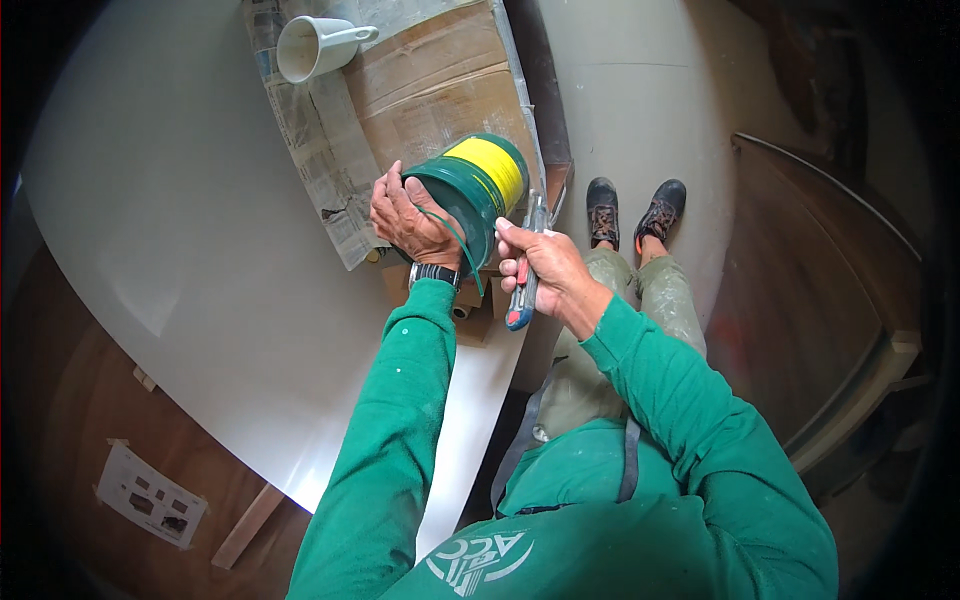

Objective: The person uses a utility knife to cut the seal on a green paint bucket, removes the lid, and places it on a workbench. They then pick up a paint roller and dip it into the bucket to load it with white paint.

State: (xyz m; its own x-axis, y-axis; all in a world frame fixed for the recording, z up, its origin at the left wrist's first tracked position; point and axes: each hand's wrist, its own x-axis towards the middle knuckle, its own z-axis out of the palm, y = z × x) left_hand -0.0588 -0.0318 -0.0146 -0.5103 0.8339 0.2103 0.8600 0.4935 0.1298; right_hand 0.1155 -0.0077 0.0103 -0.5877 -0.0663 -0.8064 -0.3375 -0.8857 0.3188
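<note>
Head view: left hand (420, 228) on green tub (465, 180), right hand (550, 268) gripping utility knife (521, 298)

Tub has a yellow label (490, 168), sits tilted, ridged rim end toward the person, base end angled away. It's at the near end of the cardboard (430, 75), close to the right edge of the white table (220, 220); can't tell how much of it rests on the surface.

Left hand: fingers partly curled over the rim's left side, thumb lying across the end face, tub held. Thin green strip (462, 243) curves out from beside this hand; can't tell if it's attached. Dark wristwatch (435, 272) on the left wrist.

Right hand: fingers closed round the knife handle, blue-grey with red parts, thumb along the tub side. Knife's upper end points away from the person, just beside the tub; blade exposure and contact can't be told.

Newspaper (308, 165) lies under the cardboard, white mug (320, 48) tipped on its side at the far left corner, handle to the right. Small brown carton (477, 326) below the tub, partly hidden by the left wrist. Dark shoes (661, 208) on grey floor (640, 110) at right. Printed sheet (150, 495) taped to a brown board at lower left, wooden strip (247, 526) near it.
</note>
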